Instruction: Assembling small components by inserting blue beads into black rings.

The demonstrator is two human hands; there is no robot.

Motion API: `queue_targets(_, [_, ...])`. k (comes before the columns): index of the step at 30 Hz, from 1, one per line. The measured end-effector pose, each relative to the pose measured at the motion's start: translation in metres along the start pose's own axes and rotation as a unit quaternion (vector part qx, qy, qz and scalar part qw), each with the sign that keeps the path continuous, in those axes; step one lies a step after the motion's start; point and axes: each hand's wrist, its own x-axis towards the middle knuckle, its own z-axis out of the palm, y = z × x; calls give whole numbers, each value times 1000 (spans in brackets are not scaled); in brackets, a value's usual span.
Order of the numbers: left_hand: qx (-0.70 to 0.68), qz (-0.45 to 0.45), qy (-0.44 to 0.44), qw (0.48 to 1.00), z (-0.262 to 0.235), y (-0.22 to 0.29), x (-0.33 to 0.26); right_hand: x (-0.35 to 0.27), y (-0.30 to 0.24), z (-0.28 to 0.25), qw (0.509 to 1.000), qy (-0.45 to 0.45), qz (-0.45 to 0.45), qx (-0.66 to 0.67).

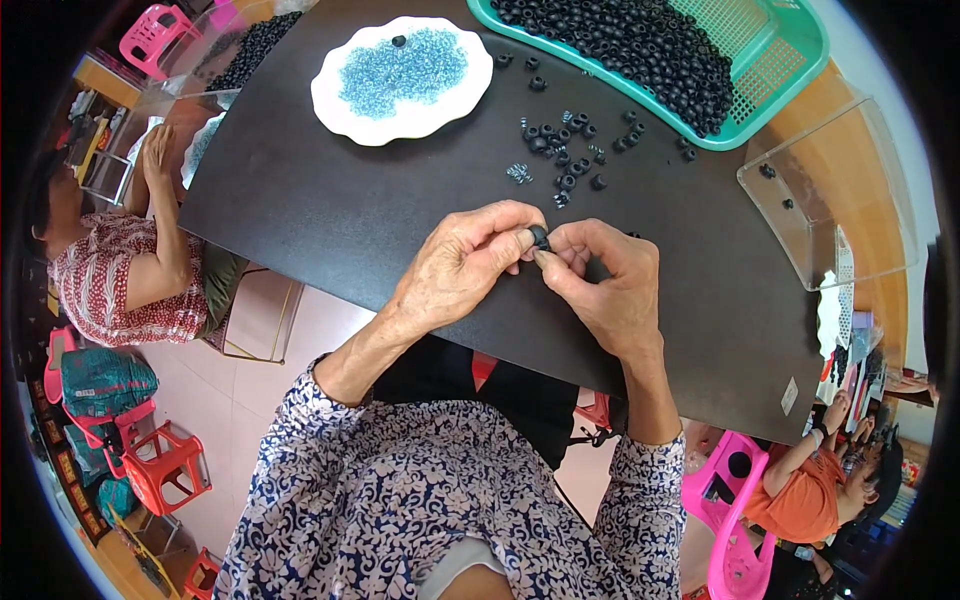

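Note:
Between the fingertips of both hands is a small round black plastic piece (540, 237), partly hidden by the fingers. My left hand (468, 258) pinches it from the left with thumb and forefinger. From the right, my right hand (608, 275) closes thumb and fingers against its other side; whether they also hold a tiny spring cannot be made out. Just beyond the hands, loose black pieces (568, 182) lie scattered on the dark table (330, 210) beside a little heap of small metal springs (519, 173).
A white wavy-edged plate (330, 108) full of tiny bluish springs stands far left, one black piece on it. A green plastic basket (770, 120) heaped with black pieces is far right, near a clear acrylic panel (835, 190). Other people sit left (130, 265) and right (815, 495).

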Motion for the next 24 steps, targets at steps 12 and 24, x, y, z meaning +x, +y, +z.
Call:
queue_targets(12, [-22, -16, -49, 998, -6, 0, 1, 1, -2, -4, 998, -47, 37, 4])
queue_targets(24, [2, -29, -60, 998, -7, -1, 1, 2, -1, -4, 997, -70, 45, -7])
